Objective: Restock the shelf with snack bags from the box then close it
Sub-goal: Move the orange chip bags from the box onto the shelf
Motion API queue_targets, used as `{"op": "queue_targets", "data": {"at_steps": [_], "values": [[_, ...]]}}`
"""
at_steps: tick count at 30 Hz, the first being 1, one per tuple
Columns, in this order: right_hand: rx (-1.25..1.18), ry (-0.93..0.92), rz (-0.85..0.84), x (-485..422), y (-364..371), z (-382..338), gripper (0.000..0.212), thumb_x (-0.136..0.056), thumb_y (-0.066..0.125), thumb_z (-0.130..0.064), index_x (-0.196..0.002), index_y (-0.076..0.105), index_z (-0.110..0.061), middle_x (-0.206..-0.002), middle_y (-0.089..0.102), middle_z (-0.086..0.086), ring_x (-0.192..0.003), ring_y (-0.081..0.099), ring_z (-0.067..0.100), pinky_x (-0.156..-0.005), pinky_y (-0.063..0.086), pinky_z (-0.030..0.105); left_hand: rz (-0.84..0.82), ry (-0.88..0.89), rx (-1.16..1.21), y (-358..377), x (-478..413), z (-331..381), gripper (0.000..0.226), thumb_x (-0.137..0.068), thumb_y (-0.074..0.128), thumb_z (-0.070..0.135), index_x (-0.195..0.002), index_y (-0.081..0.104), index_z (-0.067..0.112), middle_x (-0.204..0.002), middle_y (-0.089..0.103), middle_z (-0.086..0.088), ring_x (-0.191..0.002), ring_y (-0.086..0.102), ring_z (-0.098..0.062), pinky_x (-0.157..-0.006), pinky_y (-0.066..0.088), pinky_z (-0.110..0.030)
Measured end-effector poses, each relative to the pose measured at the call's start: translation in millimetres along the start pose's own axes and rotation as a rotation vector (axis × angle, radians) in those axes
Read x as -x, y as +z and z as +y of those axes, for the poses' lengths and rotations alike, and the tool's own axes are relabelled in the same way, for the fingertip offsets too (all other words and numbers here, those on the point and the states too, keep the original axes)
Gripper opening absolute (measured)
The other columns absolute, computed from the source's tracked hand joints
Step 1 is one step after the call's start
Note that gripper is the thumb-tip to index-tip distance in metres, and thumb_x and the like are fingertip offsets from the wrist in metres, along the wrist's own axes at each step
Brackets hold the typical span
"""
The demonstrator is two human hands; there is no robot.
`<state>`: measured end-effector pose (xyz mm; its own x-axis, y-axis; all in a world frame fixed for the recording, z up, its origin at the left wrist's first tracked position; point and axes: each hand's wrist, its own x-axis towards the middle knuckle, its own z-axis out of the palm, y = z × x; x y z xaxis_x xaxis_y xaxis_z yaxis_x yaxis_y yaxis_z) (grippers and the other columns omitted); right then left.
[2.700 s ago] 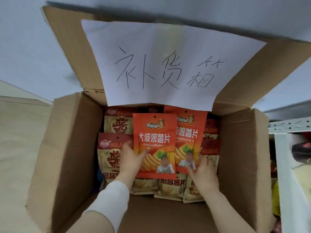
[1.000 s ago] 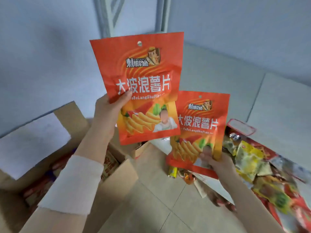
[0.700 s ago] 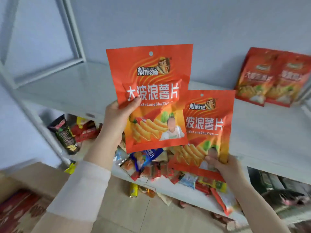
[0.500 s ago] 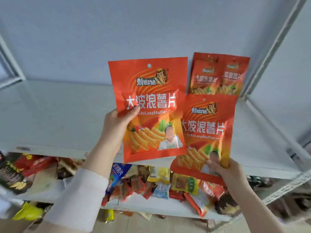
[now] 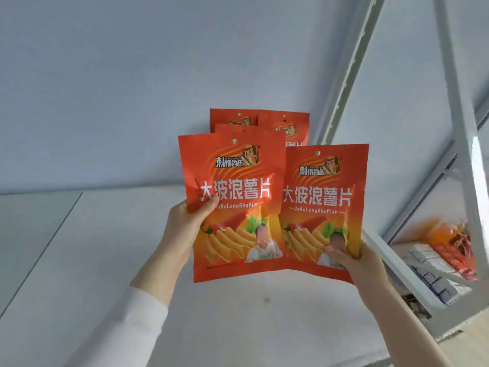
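A white shelf board (image 5: 79,260) fills the lower view, running back to a blue-grey wall (image 5: 132,88). A thin seam crosses it diagonally at the left, and a small dark speck (image 5: 266,300) sits near the middle. At the back, close to the wall, three orange-red chip bags (image 5: 232,119) stand upright and overlapping; only their tops show. A perforated grey upright (image 5: 352,70) rises at the right. Beyond it, a lower shelf (image 5: 394,266) with a white rim carries rows of white and blue packets (image 5: 428,271), red packets (image 5: 455,260) and a blurred orange bag (image 5: 439,229).
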<state>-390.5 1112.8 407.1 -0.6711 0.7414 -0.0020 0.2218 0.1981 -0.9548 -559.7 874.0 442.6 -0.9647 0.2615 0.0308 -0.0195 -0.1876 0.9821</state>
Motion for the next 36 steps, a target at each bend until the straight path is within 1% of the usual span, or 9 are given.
{"op": "queue_targets", "data": {"at_steps": [6, 10, 16, 19, 22, 26, 30, 34, 36], "values": [[-0.069, 0.010, -0.076, -88.4, 19.9, 5.8, 0.017, -0.077, 0.072, -0.011, -0.089, 0.064, -0.019, -0.087, 0.071, 0.007, -0.085, 0.067, 0.029, -0.079, 0.054, 0.043, 0.069, -0.060, -0.026, 34.2, -74.0, -37.0, 0.010, -0.080, 0.070, 0.031, -0.085, 0.068, 0.023, -0.087, 0.073, 0.002, -0.082, 0.069, -0.017, -0.074, 0.052, -0.029], [-0.119, 0.009, -0.177, -143.8, 35.2, 11.5, 0.019, -0.078, 0.071, -0.010, -0.095, 0.064, -0.016, -0.097, 0.071, 0.011, -0.091, 0.067, 0.029, -0.083, 0.054, 0.043, 0.140, -0.033, -0.015, 51.5, -114.6, -54.3, 0.009, -0.079, 0.072, 0.028, -0.086, 0.069, 0.022, -0.085, 0.073, 0.005, -0.082, 0.069, -0.015, -0.074, 0.050, -0.028], [-0.143, -0.008, -0.226, -203.3, 55.8, 24.0, 0.021, -0.079, 0.070, -0.015, -0.100, 0.065, -0.016, -0.097, 0.072, 0.007, -0.092, 0.067, 0.026, -0.084, 0.053, 0.042, 0.229, 0.027, -0.041, 71.2, -167.4, -68.9, 0.007, -0.080, 0.073, 0.023, -0.085, 0.069, 0.024, -0.087, 0.072, 0.009, -0.086, 0.068, -0.011, -0.080, 0.051, -0.028], [-0.150, -0.024, -0.219, -223.1, 65.2, 28.0, 0.021, -0.080, 0.069, -0.013, -0.100, 0.064, -0.014, -0.092, 0.071, 0.003, -0.087, 0.067, 0.021, -0.076, 0.053, 0.032, 0.295, 0.039, -0.081, 76.8, -184.8, -76.1, 0.006, -0.080, 0.073, 0.026, -0.081, 0.067, 0.027, -0.084, 0.070, 0.013, -0.084, 0.067, -0.008, -0.079, 0.051, -0.028], [-0.108, -0.051, -0.226, -234.2, 72.6, 28.9, 0.015, -0.080, 0.070, -0.013, -0.091, 0.063, -0.020, -0.083, 0.069, -0.004, -0.077, 0.064, 0.013, -0.060, 0.048, 0.019, 0.363, 0.071, -0.219, 78.6, -193.7, -85.9, 0.007, -0.080, 0.072, 0.033, -0.079, 0.066, 0.030, -0.086, 0.069, 0.011, -0.089, 0.067, -0.014, -0.083, 0.052, -0.032], [-0.022, -0.070, -0.216, -241.5, 77.8, 29.0, 0.015, -0.078, 0.072, -0.014, -0.084, 0.061, -0.022, -0.078, 0.065, -0.002, -0.072, 0.060, 0.015, -0.059, 0.044, 0.024, 0.437, 0.128, -0.395, 80.1, -199.9, -93.6, 0.026, -0.080, 0.071, 0.040, -0.091, 0.068, 0.017, -0.091, 0.071, 0.000, -0.088, 0.066, -0.018, -0.079, 0.052, -0.033], [0.030, -0.069, -0.133, -245.0, 81.3, 32.6, 0.036, -0.072, 0.078, -0.020, -0.100, 0.056, -0.021, -0.092, 0.065, 0.001, -0.085, 0.062, 0.022, -0.071, 0.051, 0.035, 0.492, 0.224, -0.547, 85.7, -202.9, -94.1, 0.035, -0.081, 0.069, 0.040, -0.098, 0.066, 0.010, -0.098, 0.066, -0.005, -0.086, 0.059, -0.015, -0.074, 0.042, -0.026], [0.061, -0.087, -0.046, -239.8, 83.2, 31.6, 0.062, -0.070, 0.080, -0.023, -0.121, 0.044, -0.021, -0.110, 0.055, -0.002, -0.100, 0.054, 0.018, -0.075, 0.047, 0.033, 0.549, 0.271, -0.558, 89.4, -199.7, -95.1, 0.039, -0.080, 0.070, 0.040, -0.106, 0.061, 0.012, -0.106, 0.063, -0.004, -0.093, 0.057, -0.013, -0.081, 0.048, -0.029], [0.085, -0.125, 0.012, -236.0, 82.6, 31.5, 0.077, -0.070, 0.080, -0.023, -0.134, 0.037, -0.017, -0.124, 0.049, 0.001, -0.114, 0.047, 0.018, -0.089, 0.044, 0.036, 0.539, 0.253, -0.507, 91.7, -197.1, -94.0, 0.046, -0.079, 0.072, 0.037, -0.115, 0.055, 0.013, -0.111, 0.059, -0.001, -0.099, 0.056, -0.013, -0.084, 0.048, -0.027]]}}
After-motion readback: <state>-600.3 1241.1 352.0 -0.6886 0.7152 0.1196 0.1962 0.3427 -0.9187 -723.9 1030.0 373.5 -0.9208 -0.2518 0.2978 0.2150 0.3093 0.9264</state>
